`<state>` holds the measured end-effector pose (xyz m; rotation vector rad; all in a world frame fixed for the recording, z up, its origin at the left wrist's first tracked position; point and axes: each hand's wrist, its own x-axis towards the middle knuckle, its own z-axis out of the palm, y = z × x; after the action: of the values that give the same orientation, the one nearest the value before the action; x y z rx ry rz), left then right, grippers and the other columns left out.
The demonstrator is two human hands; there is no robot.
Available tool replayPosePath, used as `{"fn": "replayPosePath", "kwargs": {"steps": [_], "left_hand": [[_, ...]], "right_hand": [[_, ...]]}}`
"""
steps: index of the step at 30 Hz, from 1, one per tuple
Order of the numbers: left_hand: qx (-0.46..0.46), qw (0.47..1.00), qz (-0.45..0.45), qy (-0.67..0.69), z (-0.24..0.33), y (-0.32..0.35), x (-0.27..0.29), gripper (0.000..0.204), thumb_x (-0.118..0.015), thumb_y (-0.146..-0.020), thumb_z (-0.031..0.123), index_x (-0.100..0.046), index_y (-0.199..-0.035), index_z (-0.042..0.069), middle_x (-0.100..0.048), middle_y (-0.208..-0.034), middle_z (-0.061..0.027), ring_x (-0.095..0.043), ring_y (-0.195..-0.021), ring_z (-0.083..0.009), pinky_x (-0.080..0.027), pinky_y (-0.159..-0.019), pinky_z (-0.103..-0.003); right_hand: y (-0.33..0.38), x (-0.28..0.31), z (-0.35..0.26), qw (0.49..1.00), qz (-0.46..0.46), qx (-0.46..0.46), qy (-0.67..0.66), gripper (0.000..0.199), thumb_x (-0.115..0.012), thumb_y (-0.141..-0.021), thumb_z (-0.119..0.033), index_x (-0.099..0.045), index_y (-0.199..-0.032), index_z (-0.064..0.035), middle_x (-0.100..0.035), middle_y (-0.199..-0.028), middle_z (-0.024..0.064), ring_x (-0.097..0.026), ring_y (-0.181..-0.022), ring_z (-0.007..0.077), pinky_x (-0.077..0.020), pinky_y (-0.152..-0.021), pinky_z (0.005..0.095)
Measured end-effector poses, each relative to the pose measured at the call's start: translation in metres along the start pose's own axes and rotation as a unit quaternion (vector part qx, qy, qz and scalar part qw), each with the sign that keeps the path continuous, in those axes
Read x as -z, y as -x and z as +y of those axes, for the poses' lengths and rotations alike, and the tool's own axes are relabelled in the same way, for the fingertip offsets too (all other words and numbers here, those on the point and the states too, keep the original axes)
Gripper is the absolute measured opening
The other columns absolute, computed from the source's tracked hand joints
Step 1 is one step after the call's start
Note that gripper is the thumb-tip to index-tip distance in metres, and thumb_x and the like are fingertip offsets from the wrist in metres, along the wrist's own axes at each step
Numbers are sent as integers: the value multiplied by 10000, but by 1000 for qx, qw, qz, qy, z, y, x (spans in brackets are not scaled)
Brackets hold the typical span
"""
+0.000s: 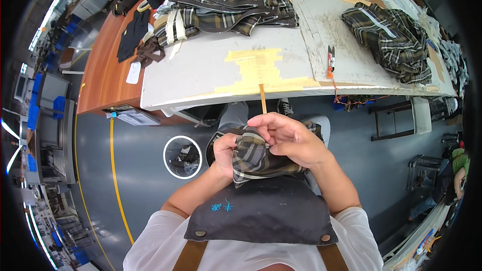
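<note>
The right hand is clenched on the upper edge of a small dark green and cream plaid fabric piece, its fingers curled over the cloth and pinching it together with a thin straight wooden stick that rises from the grip toward the desk edge. The left hand grasps the same plaid piece from the left side, thumb and fingers wrapped into the folds, so the cloth is bunched between the 2 hands, held in the air over the person's lap and just above a dark grey apron bib with brown straps. Below and to the left, on the grey floor, stands a round white-rimmed waste bin. Ahead lies the long grey-white desk, with a patch of yellowish tape near its front edge. A small red-handled tool rests to the right of that patch. A heap of plaid garments lies at the desk's far left, and another plaid bundle sits at the far right, well apart from the hands.
</note>
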<state>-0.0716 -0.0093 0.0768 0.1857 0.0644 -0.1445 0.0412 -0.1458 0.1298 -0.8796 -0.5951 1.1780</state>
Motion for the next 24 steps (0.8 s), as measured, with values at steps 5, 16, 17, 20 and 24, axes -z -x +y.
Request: {"fn": "replayPosePath", "kwargs": {"steps": [5,16,17,20,24], "left_hand": [[14,1000,18,-16,1,-6,-6,426,-495,-723,194,-511,-1046,-84,-606,-962,-184,-610,-850,-275,-493,-799,-386],[-425,751,-63,-501,192,-50,-153,379,-402,-853,187,-536,-1100,-67,-587,-1080,-153,-575,-995,-260,-416,-945,-370],[-338,779,-191,-492,214,-72,-178,387,-404,-874,185,-517,-1144,-68,-563,-1145,-168,-558,-1044,-257,-413,-948,-364],[-222,735,-288,-572,281,-155,-213,368,-444,-910,182,-491,-1215,-18,-535,-1212,-117,-533,-1088,-202,-404,-948,-316],[-345,586,39,-732,261,-252,-203,443,-645,-801,337,-593,-1112,26,-595,-1100,-45,-527,-1019,-106,-378,-890,-228]], "right_hand": [[-6,-8,-11,994,40,-14,103,400,-627,-767,-84,-524,-1149,-24,-398,-795,-54,-408,-748,32,-340,-696,166],[16,98,-65,872,309,192,329,209,-516,-832,-2,-581,-1030,-24,-490,-791,-33,-448,-707,39,-374,-652,177],[20,116,-77,822,343,219,399,195,-533,-818,-7,-589,-1004,-25,-497,-789,-17,-459,-698,51,-379,-643,185],[28,167,-125,627,420,294,587,187,-590,-765,-15,-596,-951,-24,-527,-793,46,-502,-690,111,-403,-615,227],[23,238,-175,385,458,292,746,261,-684,-709,-131,-594,-932,-30,-554,-936,137,-502,-879,306,-425,-753,369]]}}
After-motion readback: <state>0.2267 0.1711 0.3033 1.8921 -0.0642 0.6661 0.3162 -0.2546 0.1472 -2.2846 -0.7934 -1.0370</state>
